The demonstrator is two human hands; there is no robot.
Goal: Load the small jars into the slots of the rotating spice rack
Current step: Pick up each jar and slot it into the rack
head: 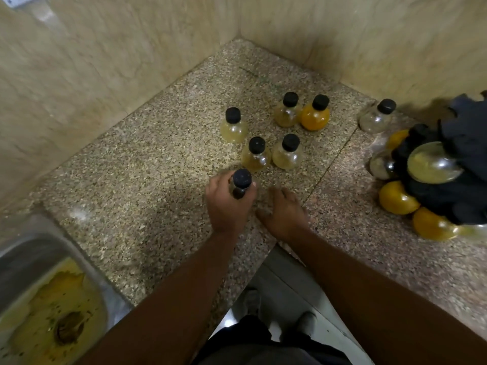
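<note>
Six little round jars with black caps stand loose on the speckled stone counter (147, 185): a pale yellow one (233, 125), two side by side nearer the person (256, 154) (287, 152), a pair further back where the bright orange jar (316, 113) touches its paler neighbour (287, 110), and a nearly clear one (376, 116) off to the right. A seventh jar (240, 184) is in the left hand (228, 204), fingers wrapped round its body with the cap poking out on top, just in front of that near pair. The right hand (284, 212) is right beside it, fingers loosely spread and holding nothing, low over the counter. The black spice rack (453, 180) sits at the right edge, well apart from the hands, with several jars stuck in it bottoms-out, some orange, some clear. A steel sink (31, 259) with yellowish muck sits bottom left.
</note>
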